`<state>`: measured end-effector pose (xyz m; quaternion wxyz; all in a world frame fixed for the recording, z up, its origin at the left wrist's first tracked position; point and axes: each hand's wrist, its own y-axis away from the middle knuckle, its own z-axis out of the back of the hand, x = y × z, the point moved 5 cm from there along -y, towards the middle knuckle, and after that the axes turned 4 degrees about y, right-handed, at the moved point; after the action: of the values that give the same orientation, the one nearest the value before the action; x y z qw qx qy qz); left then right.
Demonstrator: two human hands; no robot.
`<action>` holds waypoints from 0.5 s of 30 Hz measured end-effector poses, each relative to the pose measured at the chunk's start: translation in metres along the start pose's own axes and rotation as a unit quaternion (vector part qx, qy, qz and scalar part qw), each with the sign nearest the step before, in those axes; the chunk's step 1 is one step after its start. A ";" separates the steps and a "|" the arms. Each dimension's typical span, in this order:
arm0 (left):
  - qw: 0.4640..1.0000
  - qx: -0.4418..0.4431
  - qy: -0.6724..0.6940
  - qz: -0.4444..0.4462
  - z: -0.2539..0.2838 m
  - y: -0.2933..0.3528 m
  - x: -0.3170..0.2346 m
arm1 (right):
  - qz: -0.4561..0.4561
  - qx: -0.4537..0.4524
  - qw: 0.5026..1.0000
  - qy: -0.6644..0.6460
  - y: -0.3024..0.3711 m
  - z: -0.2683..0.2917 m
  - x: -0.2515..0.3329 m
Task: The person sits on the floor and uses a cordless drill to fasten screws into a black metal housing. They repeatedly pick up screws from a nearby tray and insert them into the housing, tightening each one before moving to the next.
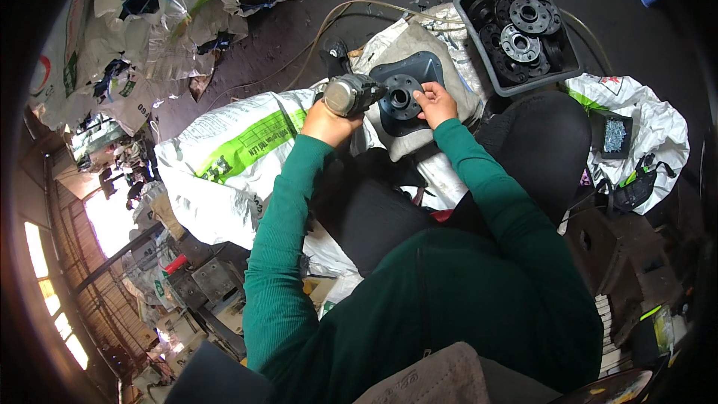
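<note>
My left hand (329, 124) is closed round a grey and black power driver (348, 94), whose nose points right at a round dark flange (401, 99). The flange has a raised hub with a central hole and a ring of smaller holes. It rests on a dark blue-grey moulded part (420, 69) with a curved outline. With thumb and fingers, my right hand (438, 105) pinches the flange's right edge. Beneath the moulded part is a pale stuffed sack (465, 97). Whether the driver's tip touches the flange cannot be made out.
A grey bin (480, 52) at the far right holds several round flanges. Small screws fill a dark box (616, 136) on a white sack (658, 116) to the right. Another sack (224, 157) lies left. A thin hose (318, 39) crosses the floor; bulging bags (161, 30) stand far left.
</note>
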<state>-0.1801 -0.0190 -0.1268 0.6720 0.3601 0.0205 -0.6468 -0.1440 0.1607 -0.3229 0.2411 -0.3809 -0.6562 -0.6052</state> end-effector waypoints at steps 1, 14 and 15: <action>1.000 -0.008 -0.009 -0.025 -0.001 0.000 0.000 | 0.003 0.002 1.000 0.009 0.000 0.000 -0.001; 0.994 -0.039 0.033 -0.096 0.039 0.127 -0.026 | 0.116 -0.037 0.966 0.228 0.014 0.015 0.038; 0.994 -0.064 0.061 -0.066 0.035 0.154 -0.022 | 0.113 -0.048 0.964 0.237 0.022 0.023 0.054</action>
<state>-0.0630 -0.0331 -0.0197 0.6468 0.3531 0.1270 -0.6639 -0.1556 0.1937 -0.2708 0.4380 -0.3095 -0.5031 -0.6777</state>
